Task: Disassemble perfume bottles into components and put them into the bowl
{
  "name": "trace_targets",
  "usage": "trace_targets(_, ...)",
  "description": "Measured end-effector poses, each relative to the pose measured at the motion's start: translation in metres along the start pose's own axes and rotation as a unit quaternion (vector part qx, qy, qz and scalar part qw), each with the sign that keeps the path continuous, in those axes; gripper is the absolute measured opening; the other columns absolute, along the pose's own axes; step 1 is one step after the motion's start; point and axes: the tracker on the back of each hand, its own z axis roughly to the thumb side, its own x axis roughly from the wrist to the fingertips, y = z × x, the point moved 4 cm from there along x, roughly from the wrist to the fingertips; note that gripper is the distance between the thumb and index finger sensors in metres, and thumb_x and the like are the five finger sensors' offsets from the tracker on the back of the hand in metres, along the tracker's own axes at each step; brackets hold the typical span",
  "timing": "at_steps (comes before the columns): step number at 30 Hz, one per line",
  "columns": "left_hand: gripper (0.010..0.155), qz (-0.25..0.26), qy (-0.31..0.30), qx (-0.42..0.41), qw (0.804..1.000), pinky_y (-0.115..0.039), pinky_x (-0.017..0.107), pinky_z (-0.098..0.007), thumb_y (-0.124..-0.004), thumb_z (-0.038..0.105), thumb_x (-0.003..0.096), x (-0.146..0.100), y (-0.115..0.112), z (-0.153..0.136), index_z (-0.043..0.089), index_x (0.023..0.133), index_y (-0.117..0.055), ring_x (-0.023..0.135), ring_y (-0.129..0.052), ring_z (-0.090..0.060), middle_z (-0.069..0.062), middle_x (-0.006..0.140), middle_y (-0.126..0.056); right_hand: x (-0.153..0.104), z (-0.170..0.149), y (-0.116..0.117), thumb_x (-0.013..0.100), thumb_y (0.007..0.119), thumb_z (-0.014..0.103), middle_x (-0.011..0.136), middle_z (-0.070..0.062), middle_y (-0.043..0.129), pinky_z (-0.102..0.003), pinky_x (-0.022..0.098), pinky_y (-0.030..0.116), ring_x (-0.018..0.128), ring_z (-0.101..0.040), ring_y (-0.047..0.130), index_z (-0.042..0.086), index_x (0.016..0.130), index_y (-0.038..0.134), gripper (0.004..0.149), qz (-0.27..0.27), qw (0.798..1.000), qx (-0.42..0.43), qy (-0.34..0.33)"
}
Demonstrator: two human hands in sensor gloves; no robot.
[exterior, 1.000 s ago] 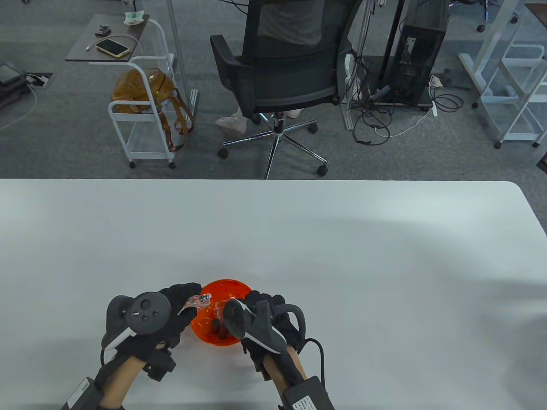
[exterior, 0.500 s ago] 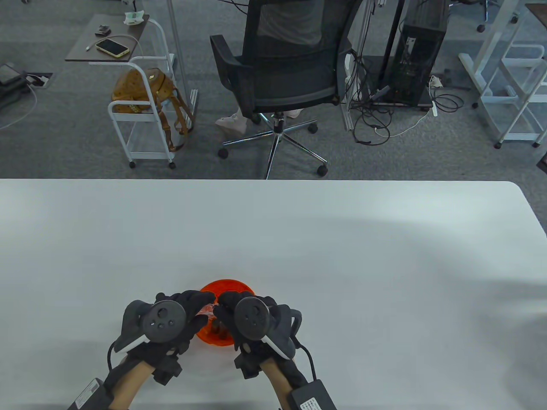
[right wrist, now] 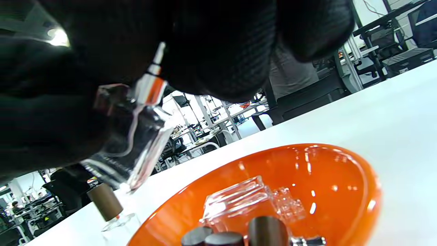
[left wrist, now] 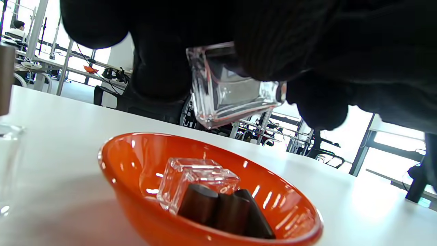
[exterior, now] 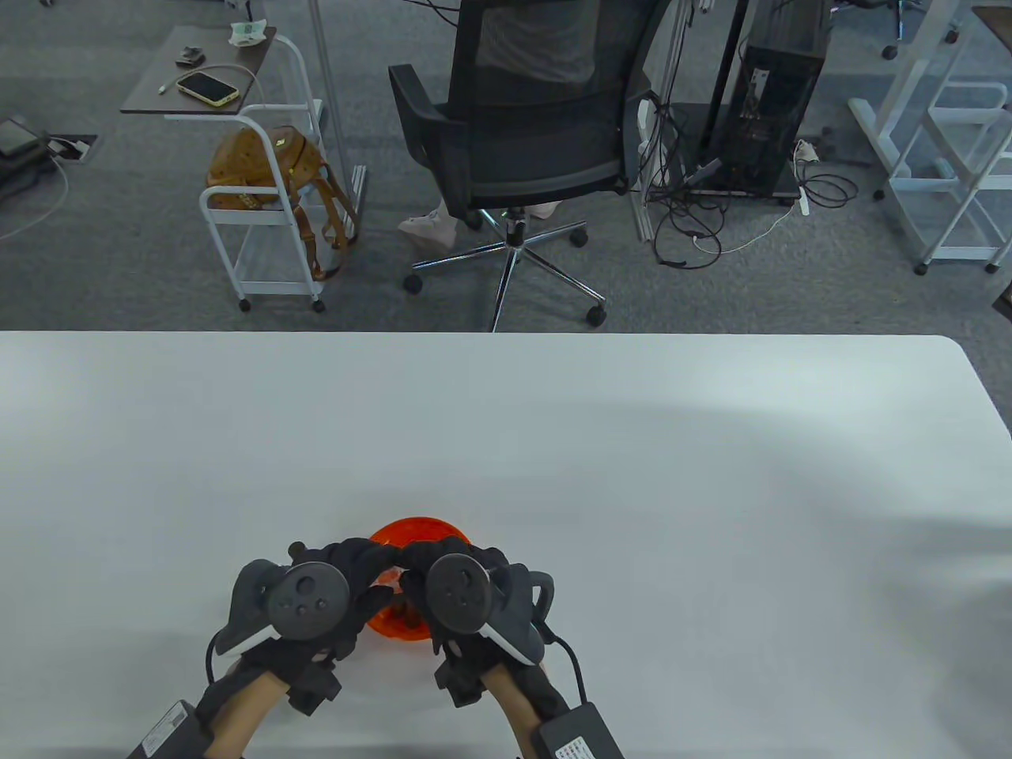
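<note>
My two hands meet over the near half of the orange bowl [exterior: 417, 528]. The left hand [exterior: 365, 563] grips a clear square glass perfume bottle [left wrist: 232, 89] a little above the bowl. The right hand [exterior: 427, 557] pinches the white spray pump [right wrist: 153, 80] at the bottle's [right wrist: 133, 150] neck. In the table view the hands hide this bottle. The bowl [left wrist: 129, 164] [right wrist: 344, 174] holds another clear bottle body [left wrist: 194, 179] [right wrist: 239, 201] and three dark brown caps [left wrist: 218, 208] [right wrist: 266, 230].
One more bottle with a brown cap [right wrist: 105, 202] [left wrist: 5, 78] stands on the white table [exterior: 632, 474] just left of the bowl, hidden under my left hand in the table view. A black office chair [exterior: 522, 142] is beyond the table's far edge.
The left hand carried the bottle from the bowl's left rim to above it. The right hand turned over, closed in and took the pump. Both hands now touch.
</note>
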Motion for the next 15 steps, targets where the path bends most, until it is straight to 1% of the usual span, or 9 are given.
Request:
trace_targets(2, 0.054, 0.002, 0.004, -0.015, 1.0, -0.074, 0.058, -0.057, -0.085, 0.035, 0.0436, -0.0007, 0.0013, -0.0029, 0.019, 0.096, -0.083, 0.07, -0.103, -0.031, -0.013, 0.092, -0.092, -0.0001, 0.002, -0.0013, 0.036, 0.087, 0.04, 0.079, 0.005, 0.091, -0.048, 0.055, 0.082, 0.049, -0.006, 0.103, 0.032, 0.082, 0.079, 0.047, -0.007, 1.0, -0.001, 0.001)
trace_targets(4, 0.054, 0.003, 0.001, -0.022, 1.0, -0.074, 0.058, -0.057, -0.085, 0.035, 0.0434, -0.0016, 0.0028, -0.0038, 0.02, 0.095, -0.083, 0.07, -0.102, -0.032, -0.013, 0.092, -0.092, -0.0007, 0.0028, -0.0037, 0.035, 0.08, 0.05, 0.068, 0.006, 0.099, -0.047, 0.052, 0.085, 0.04, -0.005, 0.106, 0.032, 0.077, 0.085, 0.046, -0.029, 1.0, -0.006, -0.001)
trace_targets(6, 0.054, 0.0, -0.002, -0.018, 1.0, -0.074, 0.058, -0.057, -0.085, 0.035, 0.0435, -0.002, 0.0025, -0.0029, 0.02, 0.095, -0.083, 0.07, -0.103, -0.031, -0.013, 0.093, -0.092, -0.001, 0.0032, -0.0041, 0.035, 0.083, 0.046, 0.063, 0.007, 0.101, -0.046, 0.05, 0.086, 0.036, -0.004, 0.106, 0.032, 0.074, 0.087, 0.042, -0.034, 0.999, -0.01, 0.0)
trace_targets(7, 0.054, 0.001, -0.002, -0.019, 1.0, -0.074, 0.058, -0.057, -0.085, 0.036, 0.0434, -0.002, 0.0024, -0.0023, 0.02, 0.095, -0.083, 0.07, -0.103, -0.031, -0.013, 0.092, -0.092, -0.0009, 0.0036, -0.0036, 0.035, 0.083, 0.045, 0.065, 0.007, 0.1, -0.046, 0.051, 0.086, 0.037, -0.004, 0.106, 0.033, 0.075, 0.085, 0.042, -0.03, 0.999, -0.012, -0.005)
trace_targets(9, 0.054, 0.006, 0.0, -0.01, 1.0, -0.074, 0.058, -0.057, -0.084, 0.035, 0.0436, -0.0018, 0.003, -0.0013, 0.02, 0.095, -0.082, 0.069, -0.103, -0.031, -0.013, 0.092, -0.092, -0.0016, 0.0046, -0.0011, 0.036, 0.085, 0.04, 0.079, 0.005, 0.091, -0.048, 0.055, 0.082, 0.048, -0.005, 0.102, 0.033, 0.082, 0.078, 0.047, -0.013, 1.0, -0.008, -0.009)
trace_targets(11, 0.054, 0.005, 0.0, -0.013, 1.0, -0.074, 0.058, -0.057, -0.084, 0.035, 0.0436, -0.0012, 0.0024, -0.0027, 0.02, 0.095, -0.082, 0.069, -0.103, -0.031, -0.013, 0.092, -0.092, -0.0016, 0.0052, -0.0015, 0.036, 0.085, 0.04, 0.08, 0.005, 0.091, -0.048, 0.055, 0.082, 0.049, -0.006, 0.103, 0.032, 0.082, 0.079, 0.047, -0.014, 1.0, -0.009, -0.008)
trace_targets(13, 0.054, 0.001, -0.001, -0.019, 1.0, -0.074, 0.058, -0.057, -0.085, 0.035, 0.0433, -0.0015, 0.0018, -0.0035, 0.02, 0.095, -0.083, 0.07, -0.103, -0.031, -0.012, 0.092, -0.092, -0.0017, 0.005, -0.0029, 0.036, 0.079, 0.05, 0.068, 0.006, 0.099, -0.047, 0.052, 0.085, 0.041, -0.006, 0.106, 0.033, 0.077, 0.085, 0.045, -0.031, 0.999, -0.024, -0.009)
trace_targets(15, 0.054, -0.002, -0.006, -0.015, 1.0, -0.074, 0.058, -0.057, -0.085, 0.036, 0.0435, -0.002, 0.0012, -0.0012, 0.021, 0.095, -0.082, 0.07, -0.103, -0.031, -0.012, 0.093, -0.092, -0.0018, 0.0055, -0.0035, 0.035, 0.082, 0.047, 0.063, 0.007, 0.101, -0.046, 0.05, 0.086, 0.035, -0.005, 0.106, 0.032, 0.074, 0.087, 0.042, -0.034, 0.999, -0.026, -0.008)
